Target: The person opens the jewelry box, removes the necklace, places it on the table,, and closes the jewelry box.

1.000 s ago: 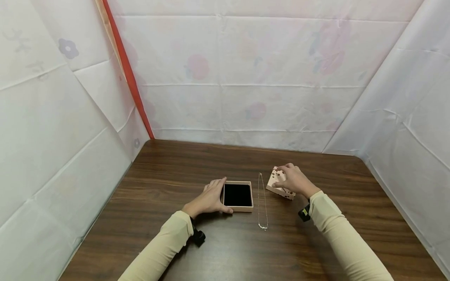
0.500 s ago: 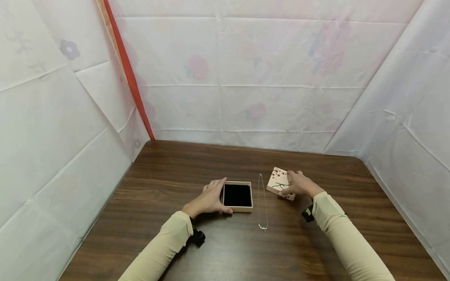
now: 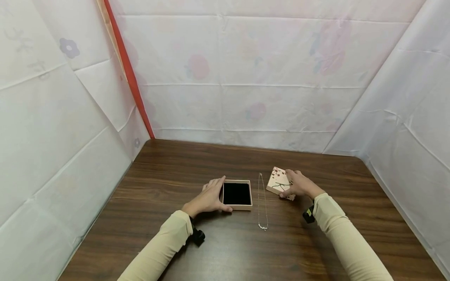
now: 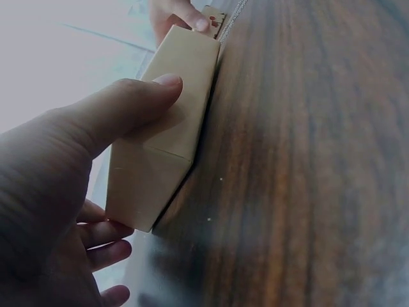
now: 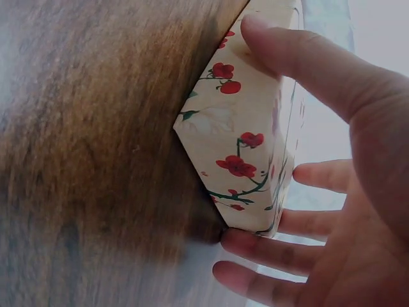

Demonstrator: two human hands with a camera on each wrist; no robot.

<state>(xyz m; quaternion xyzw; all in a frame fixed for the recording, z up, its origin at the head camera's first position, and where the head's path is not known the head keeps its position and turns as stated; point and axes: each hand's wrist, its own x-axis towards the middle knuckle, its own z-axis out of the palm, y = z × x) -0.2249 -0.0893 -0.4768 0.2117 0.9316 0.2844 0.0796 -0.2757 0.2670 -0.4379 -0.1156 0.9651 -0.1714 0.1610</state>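
Note:
An open cream jewelry box (image 3: 238,207) with a black padded insert lies on the wooden table. My left hand (image 3: 209,197) holds its left side; in the left wrist view the thumb (image 4: 167,83) presses one wall while fingertips touch near a corner. To the box's right, a thin silver necklace (image 3: 262,226) lies stretched lengthwise, its pendant end nearer me. Farther right is the box lid (image 3: 277,180), cream with red flowers and green stems. My right hand (image 3: 301,184) grips the lid at its right; its thumb (image 5: 259,32) is against a printed side wall.
The dark wooden table (image 3: 175,164) extends around the hands. White printed sheets (image 3: 225,105) hang at the back and both sides, with a red strip (image 3: 128,74) at the back left corner.
My right hand has shifted to the right and slightly down over the lid, uncovering more of its top print. The left hand, box and necklace stay nearly in place.

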